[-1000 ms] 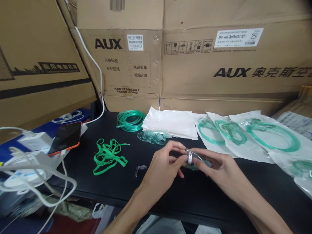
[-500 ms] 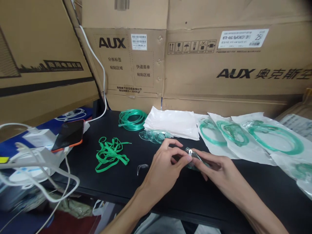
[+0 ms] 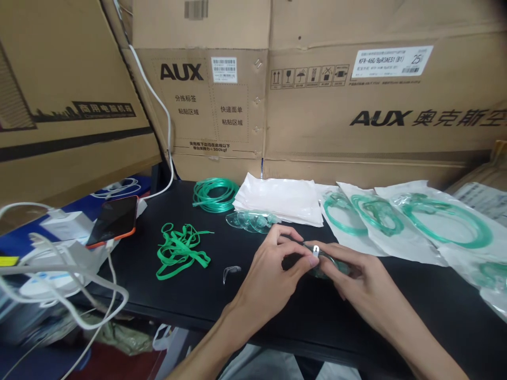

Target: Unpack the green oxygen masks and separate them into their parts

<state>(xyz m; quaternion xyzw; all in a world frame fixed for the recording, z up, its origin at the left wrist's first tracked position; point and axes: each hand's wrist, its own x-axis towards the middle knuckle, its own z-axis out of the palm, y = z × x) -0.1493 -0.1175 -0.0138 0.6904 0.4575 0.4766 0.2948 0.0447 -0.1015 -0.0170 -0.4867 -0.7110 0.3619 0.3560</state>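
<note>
A clear green-tinted mask (image 3: 336, 267) is gripped in my right hand (image 3: 358, 269), mostly covered by the fingers. Between thumb and index finger my left hand (image 3: 273, 269) pinches a small shiny metal nose strip (image 3: 316, 251) at the mask's edge. Just beyond my left hand, several clear masks (image 3: 253, 222) lie nested together. A few thin metal strips (image 3: 232, 269) rest on the black table left of my wrist. Farther left is a tangled heap of green elastic straps (image 3: 180, 256).
Coiled green tubing (image 3: 216, 194) and a stack of white pouches (image 3: 281, 200) lie at the back. Packed mask-and-tube sets (image 3: 378, 216) line the right. A phone (image 3: 114, 219) and white cables (image 3: 71, 269) crowd the left. Cardboard boxes (image 3: 222, 132) wall the table's rear.
The metal strip has shifted slightly right with my left fingertips and stands more upright. The mask in my right hand has turned a little and moved right.
</note>
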